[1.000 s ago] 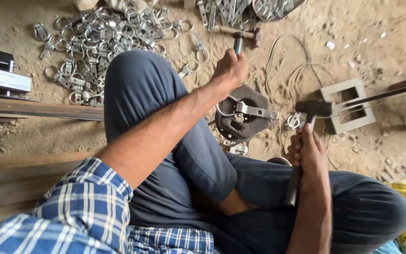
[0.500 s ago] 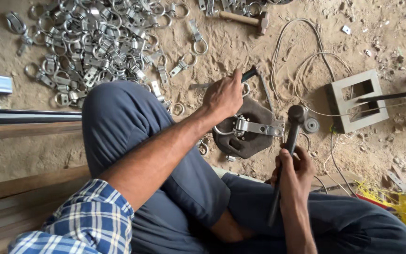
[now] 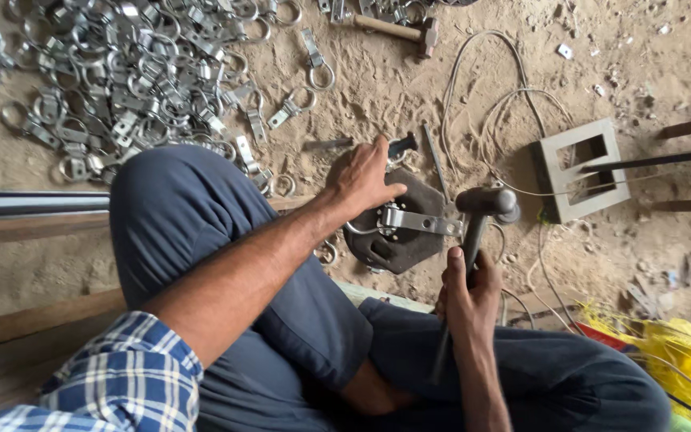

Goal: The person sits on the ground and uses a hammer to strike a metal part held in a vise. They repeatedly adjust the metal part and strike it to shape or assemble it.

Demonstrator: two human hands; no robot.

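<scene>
Left hand (image 3: pixel 361 178) presses down on a silver metal ring clamp (image 3: pixel 409 221), fingers spread over its ring end. The clamp lies flat on a dark octagonal iron block (image 3: pixel 400 240) on sandy ground. Right hand (image 3: pixel 465 290) grips closed around the handle of a dark steel-headed hammer (image 3: pixel 485 202), head hovering just beside the clamp's strap end. Heap of similar silver clamps (image 3: pixel 121 72) lies well apart, upper left.

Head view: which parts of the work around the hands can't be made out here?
- Metal clamp on the dark block: its ring end is hidden under the left hand.
- Hammer: the lower handle is covered by the right hand and blends into the trousers.
- Second hammer: the handle end is lost among the metal parts at the top edge.
- Black rod: cut off by the right edge.
</scene>
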